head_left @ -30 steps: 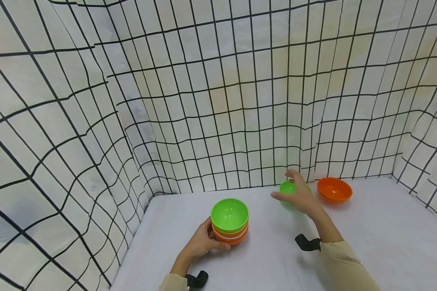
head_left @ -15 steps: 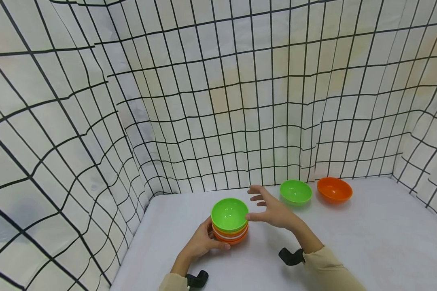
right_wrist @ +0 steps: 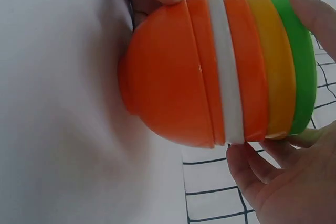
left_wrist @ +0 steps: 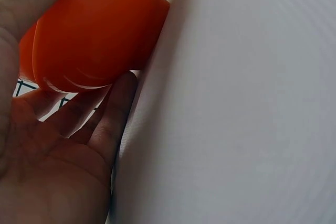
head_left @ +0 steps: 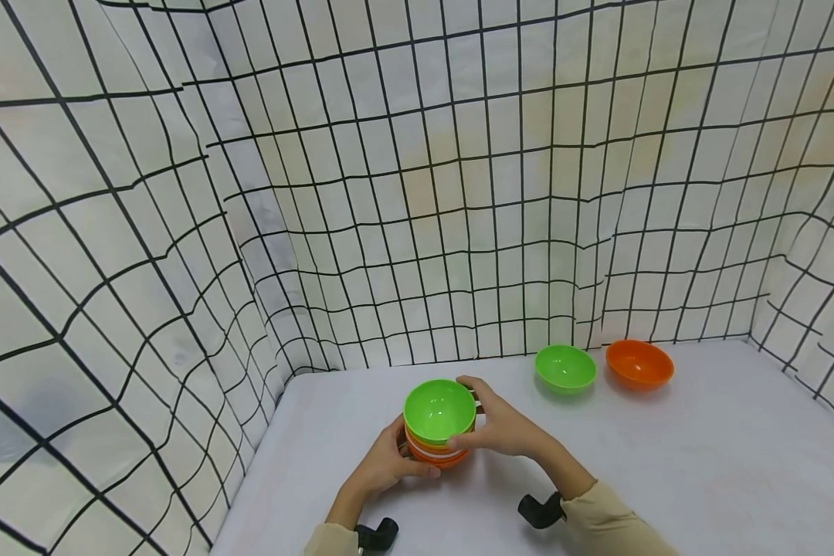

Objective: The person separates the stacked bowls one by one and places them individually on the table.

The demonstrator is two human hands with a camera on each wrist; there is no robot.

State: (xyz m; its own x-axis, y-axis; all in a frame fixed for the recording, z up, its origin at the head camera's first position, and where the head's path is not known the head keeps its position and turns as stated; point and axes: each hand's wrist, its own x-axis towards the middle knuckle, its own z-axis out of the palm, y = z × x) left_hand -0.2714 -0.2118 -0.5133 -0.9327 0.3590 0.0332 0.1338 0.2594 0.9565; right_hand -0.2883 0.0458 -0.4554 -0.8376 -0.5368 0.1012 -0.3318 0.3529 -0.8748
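Note:
A stack of nested bowls stands on the white table, with a green bowl (head_left: 439, 413) on top. In the right wrist view, a yellow bowl (right_wrist: 273, 66), a white bowl (right_wrist: 226, 72) and several orange ones sit beneath it, the lowest orange bowl (right_wrist: 163, 77) meeting the cloth. My left hand (head_left: 384, 463) grips the stack low on its left side, thumb in front and fingers behind. From the right, my right hand (head_left: 503, 426) holds the upper part of the stack, thumb at the near side of the green bowl and fingers round the far side.
At the back right, a second green bowl (head_left: 565, 369) and a wide orange bowl (head_left: 639, 364) stand side by side on the white table (head_left: 667, 463). Behind the table rises a white wall (head_left: 424, 232) with a black grid, continuing along the left and right.
My right hand has moved left from the separate green bowl to the stack and taken hold of its upper part. My left hand has stayed on the stack.

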